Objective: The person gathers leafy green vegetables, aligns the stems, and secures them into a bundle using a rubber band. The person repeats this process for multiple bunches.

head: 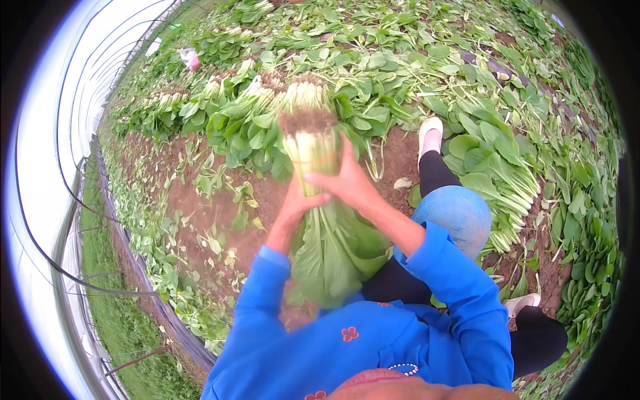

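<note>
Both my hands hold a bundle of leafy green vegetables (320, 225) in front of my body, its pale stalks and brown roots pointing away from me and its leaves towards my jacket. An orange band (314, 160) circles the stalks. My left hand (350, 180) grips the right side of the stalks, thumb laid across them. Around the left side, lower down, closes my right hand (300, 197), its fingers partly hidden. Just beyond the roots lies another bundle (306, 95) with its roots facing away, at the end of a row of similar bundles (255, 100).
A blue round pad (452, 217) is at my knee. Loose greens (500, 185) are heaped to the right, past my light shoe (430, 137). Greenhouse hoops and plastic sheeting (45, 150) stand at the left. A pinkish plastic bag (190, 59) lies farther back.
</note>
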